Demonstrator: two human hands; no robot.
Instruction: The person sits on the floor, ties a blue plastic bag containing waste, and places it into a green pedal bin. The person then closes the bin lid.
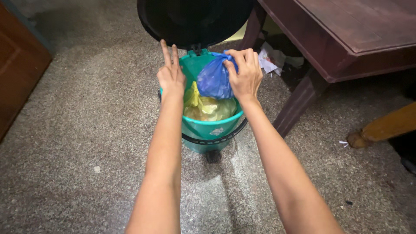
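In the head view, the right hand (243,73) was pinched shut on the knotted top of a blue plastic bag (214,80), which hung just over the mouth of a teal pedal bin (210,128) at about 12 o'clock from the person; gripping it by the neck let the full, rounded body dangle clear of the rim. The left hand (170,76) held nothing: two fingers (169,54) stood straight up and slightly spread toward the raised black lid (190,19), seemingly to steady it or keep it back, though whether they touched it could not be told. Inside the bin, a crumpled yellow bag (207,108) already lay beneath the blue one, close enough that the two may have been touching. A black handle (214,139) looped round the bin's near side. At 2 o'clock a dark wooden table (346,34) stood on the speckled stone floor (78,143), with scraps of white paper (269,60) lying under it beside its leg.
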